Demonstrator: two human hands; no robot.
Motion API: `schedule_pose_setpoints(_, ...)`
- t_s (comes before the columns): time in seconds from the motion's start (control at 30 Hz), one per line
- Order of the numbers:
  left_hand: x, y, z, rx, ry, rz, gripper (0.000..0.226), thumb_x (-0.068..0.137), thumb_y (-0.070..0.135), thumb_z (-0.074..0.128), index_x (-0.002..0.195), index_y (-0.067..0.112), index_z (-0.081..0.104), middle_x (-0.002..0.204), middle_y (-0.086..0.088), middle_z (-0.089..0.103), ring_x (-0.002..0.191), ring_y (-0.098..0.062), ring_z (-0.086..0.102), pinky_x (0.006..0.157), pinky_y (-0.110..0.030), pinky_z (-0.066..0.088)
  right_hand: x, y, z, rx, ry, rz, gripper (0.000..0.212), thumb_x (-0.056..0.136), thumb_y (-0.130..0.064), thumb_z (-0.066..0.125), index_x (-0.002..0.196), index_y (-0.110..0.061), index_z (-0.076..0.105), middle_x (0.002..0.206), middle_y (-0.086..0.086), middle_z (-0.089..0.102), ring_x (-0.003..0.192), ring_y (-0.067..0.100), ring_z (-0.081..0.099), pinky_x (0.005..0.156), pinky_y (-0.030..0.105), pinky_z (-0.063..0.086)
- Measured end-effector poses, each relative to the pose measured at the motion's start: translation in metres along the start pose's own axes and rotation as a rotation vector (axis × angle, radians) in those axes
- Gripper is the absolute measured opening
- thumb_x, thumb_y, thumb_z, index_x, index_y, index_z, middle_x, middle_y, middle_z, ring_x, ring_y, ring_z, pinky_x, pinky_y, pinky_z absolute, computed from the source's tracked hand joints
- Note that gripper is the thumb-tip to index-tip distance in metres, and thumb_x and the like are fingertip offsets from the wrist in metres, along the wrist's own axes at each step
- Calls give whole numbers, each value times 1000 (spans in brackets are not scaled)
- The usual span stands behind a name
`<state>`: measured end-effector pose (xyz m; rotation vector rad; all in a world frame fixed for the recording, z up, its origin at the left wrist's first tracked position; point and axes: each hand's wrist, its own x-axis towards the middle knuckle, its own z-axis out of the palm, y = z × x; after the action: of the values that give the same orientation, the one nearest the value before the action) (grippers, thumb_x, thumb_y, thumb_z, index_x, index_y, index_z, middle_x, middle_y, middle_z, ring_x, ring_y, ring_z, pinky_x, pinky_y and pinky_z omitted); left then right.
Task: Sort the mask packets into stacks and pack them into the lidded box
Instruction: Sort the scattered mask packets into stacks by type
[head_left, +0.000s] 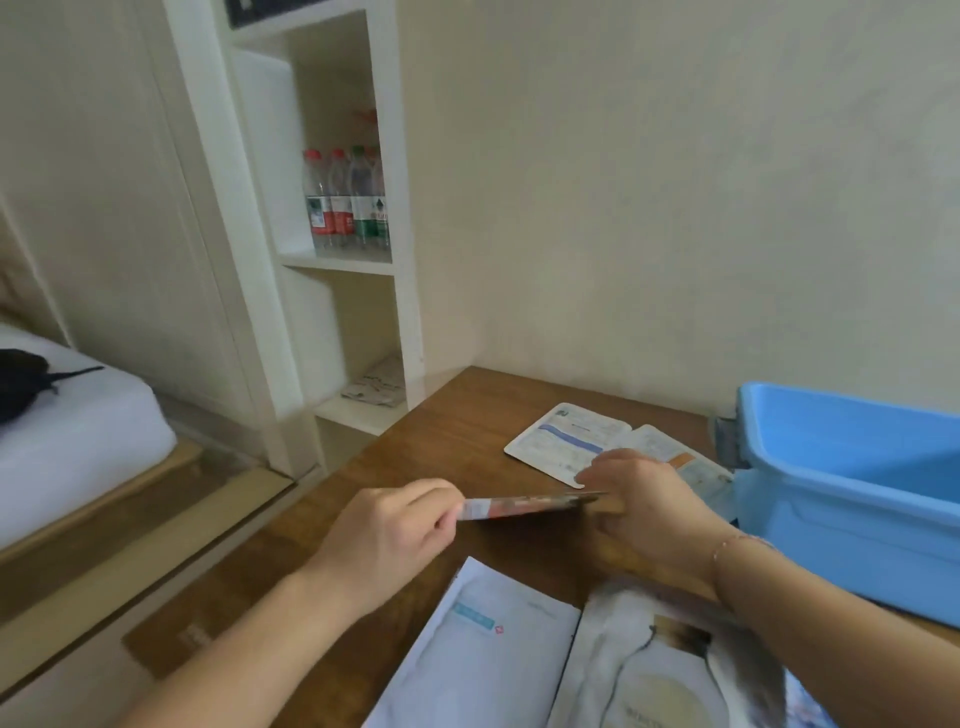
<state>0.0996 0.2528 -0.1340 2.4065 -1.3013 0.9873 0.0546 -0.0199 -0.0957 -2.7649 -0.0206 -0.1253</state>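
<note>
While both hands hold it above the brown wooden table (467, 415), a thin stack of reddish mask packets (524, 506) lies nearly edge-on to the head camera. Left hand (387, 535) pinches its left end; right hand (641, 512) curls round its right end. Light-blue plastic box (852, 499), lid not in view, sits at right; only bare blue inner wall shows. White-and-blue packets (569, 439) lie flat beyond the hands, touching the box. White packet (478, 654) and grey packet (660, 670) lie nearest. White shelf unit (387, 218): middle compartment holds clear water bottles (345, 200).
</note>
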Motion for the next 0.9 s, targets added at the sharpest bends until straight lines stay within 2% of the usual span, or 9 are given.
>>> schedule_pose_setpoints(0.1,-26,0,-15,-190,101,-348,35,95,38,50,103,13,72,102,1,74,94,-6,70,68,-5,52,9,-11,2,171,43,4,17,84,-28,73,80,-43,65,104,-13,67,97,12,63,77,22,51)
schedule_pose_setpoints(0.2,-37,3,-26,-311,39,-501,35,95,40,50,106,14,72,104,3,73,97,-1,69,68,-4,51,16,-23,8,219,47,-6,8,84,-27,74,83,-34,71,101,-9,71,96,14,63,79,26,49)
schedule_pose_setpoints(0.3,-38,10,-37,-416,61,-712,28,91,44,50,102,27,68,102,16,70,98,12,63,65,-7,52,18,-32,8,335,77,-59,4,85,-25,72,83,-27,71,95,-11,72,94,10,64,78,24,47)
schedule_pose_setpoints(0.4,-33,24,-50,-758,153,-986,11,95,30,57,96,30,68,95,14,75,89,-1,71,64,-18,57,17,-47,-6,724,143,-62,11,85,-19,73,74,-19,70,73,-8,73,71,6,68,62,25,52)
schedule_pose_setpoints(0.47,-26,44,-61,-1024,127,-1098,15,93,22,64,104,32,66,95,7,77,87,-11,74,67,-26,60,18,-56,-19,872,177,7,8,85,-17,74,78,-15,73,70,-3,73,61,8,67,54,26,53)
schedule_pose_setpoints(0.57,-20,74,-72,-1213,55,-1120,45,84,12,72,116,37,55,96,3,77,85,-18,74,67,-28,59,17,-61,-35,832,137,84,6,85,-20,74,85,-14,75,73,0,73,62,11,66,51,21,50)
schedule_pose_setpoints(0.67,-20,100,-77,-1227,12,-1060,48,77,10,76,117,31,61,96,-2,77,81,-24,74,65,-24,58,3,-54,-43,748,106,120,4,84,-19,74,82,-17,76,75,0,73,67,13,67,58,24,53)
schedule_pose_setpoints(0.77,-23,125,-80,-1247,-33,-1014,29,59,13,79,88,21,80,92,-4,78,83,-22,75,66,-21,58,-28,-39,-58,671,96,148,5,84,-20,75,86,-16,77,79,-1,73,71,12,66,67,27,58)
schedule_pose_setpoints(0.9,-17,173,-86,-1251,-192,-892,24,45,22,80,68,30,79,77,5,77,75,-11,74,66,-16,56,-84,-3,-88,528,82,150,12,82,-21,76,92,-15,78,77,-2,73,65,6,61,64,24,55)
